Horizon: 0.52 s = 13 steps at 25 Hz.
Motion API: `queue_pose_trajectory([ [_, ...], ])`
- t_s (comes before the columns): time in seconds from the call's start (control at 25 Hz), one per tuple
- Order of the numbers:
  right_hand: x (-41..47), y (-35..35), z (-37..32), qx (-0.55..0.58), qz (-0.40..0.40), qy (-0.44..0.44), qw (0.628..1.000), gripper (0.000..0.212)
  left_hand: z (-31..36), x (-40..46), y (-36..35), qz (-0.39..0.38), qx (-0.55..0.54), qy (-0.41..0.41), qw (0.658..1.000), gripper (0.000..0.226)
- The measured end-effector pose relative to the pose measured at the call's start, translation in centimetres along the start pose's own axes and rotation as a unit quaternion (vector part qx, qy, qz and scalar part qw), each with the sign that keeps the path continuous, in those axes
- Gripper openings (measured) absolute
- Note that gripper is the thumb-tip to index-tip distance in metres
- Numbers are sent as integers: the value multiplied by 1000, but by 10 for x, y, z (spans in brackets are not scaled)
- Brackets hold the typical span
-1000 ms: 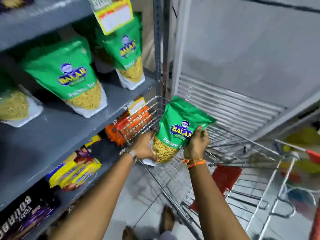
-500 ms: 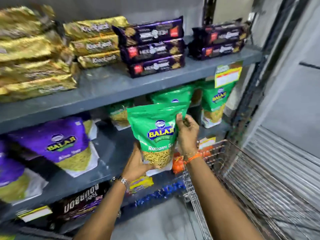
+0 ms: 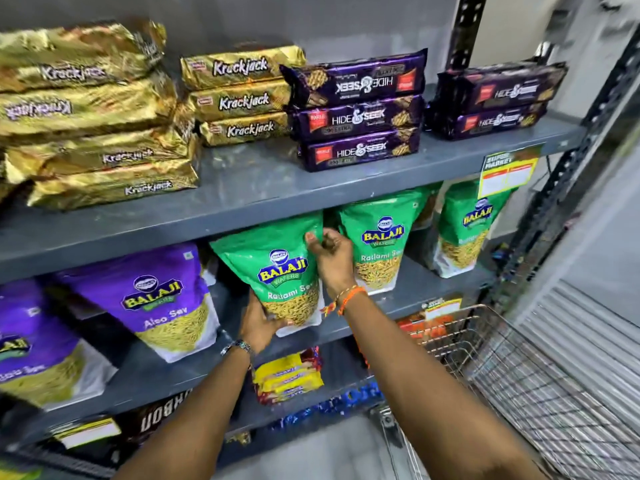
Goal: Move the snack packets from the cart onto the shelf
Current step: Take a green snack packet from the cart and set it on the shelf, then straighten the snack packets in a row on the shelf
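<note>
Green Balaji packet [image 3: 277, 268] upright on middle shelf [image 3: 408, 292], between purple packet [image 3: 152, 296] and green neighbour [image 3: 377, 244]; left hand [image 3: 259, 323] grip cupping base, right hand [image 3: 329, 254] pinching top edge; best seated fully back, squared, label forward, before letting go.

The green Ratlami Sev packet [image 3: 282, 271] has gone from above the cart [image 3: 540, 382] to the middle shelf [image 3: 194, 362], seemingly resting there, left of another green packet [image 3: 377, 247]. Left hand [image 3: 258, 323] now grips its base, right hand [image 3: 330, 258] its upper right edge.
</note>
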State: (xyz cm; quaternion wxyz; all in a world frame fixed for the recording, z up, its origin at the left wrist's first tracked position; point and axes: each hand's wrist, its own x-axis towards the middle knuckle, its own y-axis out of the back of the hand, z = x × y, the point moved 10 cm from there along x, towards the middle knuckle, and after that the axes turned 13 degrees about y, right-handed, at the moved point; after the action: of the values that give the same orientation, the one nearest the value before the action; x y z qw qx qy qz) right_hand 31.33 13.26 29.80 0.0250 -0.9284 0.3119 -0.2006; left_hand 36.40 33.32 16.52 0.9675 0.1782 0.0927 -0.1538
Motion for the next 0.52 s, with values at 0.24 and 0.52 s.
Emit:
queue_pose_trajectory([
  [0.24,-45,105,32,-32,242,25,969,58,2,-7,5,40,31,25,998,93],
  [0.52,-31,134,74,-272,205,-92,936,138,9,-9,-4,94,22,12,995,99],
])
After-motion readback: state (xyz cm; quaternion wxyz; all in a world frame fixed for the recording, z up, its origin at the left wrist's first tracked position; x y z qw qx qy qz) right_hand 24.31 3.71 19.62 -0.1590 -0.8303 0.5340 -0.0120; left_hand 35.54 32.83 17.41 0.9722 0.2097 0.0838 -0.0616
